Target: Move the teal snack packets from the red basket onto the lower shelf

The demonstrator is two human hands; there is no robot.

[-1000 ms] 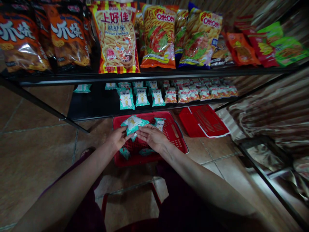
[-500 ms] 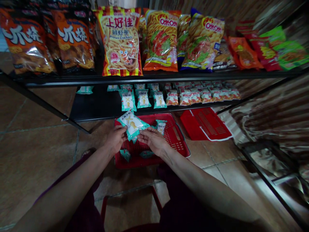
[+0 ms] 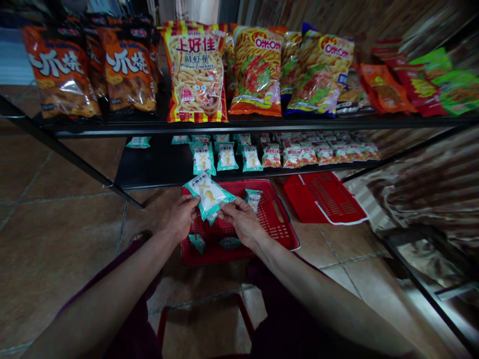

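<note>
Between my two hands is a small green-and-white snack bag (image 3: pixel 209 193), held tilted above a red shopping basket (image 3: pixel 279 227). My left hand (image 3: pixel 183 215) pinches its left edge, and my right hand (image 3: pixel 239 217) grips its lower right corner. Below, inside the basket, lie several similar green bags, among them a snack bag (image 3: pixel 253 200) by the right hand and another snack bag (image 3: pixel 197 242) under the left. Just beyond the basket, matching green snack bags (image 3: pixel 226 155) stand in rows on the black lower shelf (image 3: pixel 149 167).
Larger chip bags (image 3: pixel 198 75) line the upper shelf (image 3: pixel 209 128), which overhangs the lower one. Red-and-white snack packs (image 3: pixel 299 153) fill the lower shelf's right side. A second red basket (image 3: pixel 322 197) rests on the tiled floor at the right. A red stool frame (image 3: pixel 202 305) shows between my legs.
The whole view has shifted slightly, so the shelves and basket appear a little lower and further right. Both hands keep hold of the same snack bag.
</note>
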